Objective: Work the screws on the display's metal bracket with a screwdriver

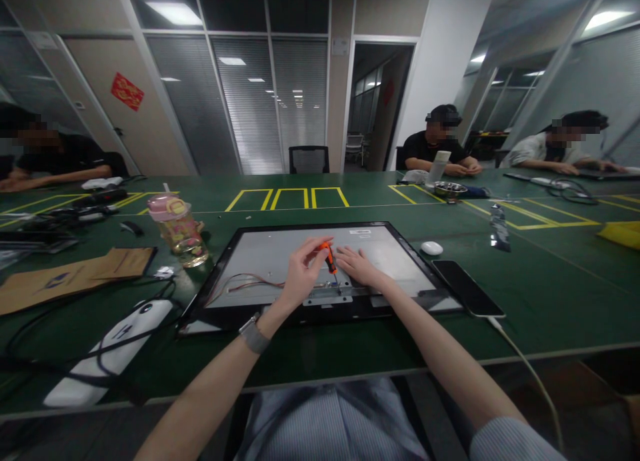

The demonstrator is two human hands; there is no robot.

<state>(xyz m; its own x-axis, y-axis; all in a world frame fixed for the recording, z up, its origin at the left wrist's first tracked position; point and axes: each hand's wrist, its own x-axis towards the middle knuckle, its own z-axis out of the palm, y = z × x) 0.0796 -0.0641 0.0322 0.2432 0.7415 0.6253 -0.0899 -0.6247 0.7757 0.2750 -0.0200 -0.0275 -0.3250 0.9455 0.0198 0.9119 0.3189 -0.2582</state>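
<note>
A flat display panel with a grey metal back and black frame lies on the green table before me. My left hand, a watch at its wrist, grips an orange and black screwdriver near the top of its handle. The screwdriver's tip points down at a metal bracket along the panel's near edge; whether it sits in a screw is too small to tell. My right hand rests flat on the panel's back, fingers stretched out. Thin coloured wires run leftward from the bracket area.
Right of the panel lie a phone on a charging cable and a white earbud case. On the left stand a drink bottle, a paper bag and a white device with black cables. Several people sit across the table.
</note>
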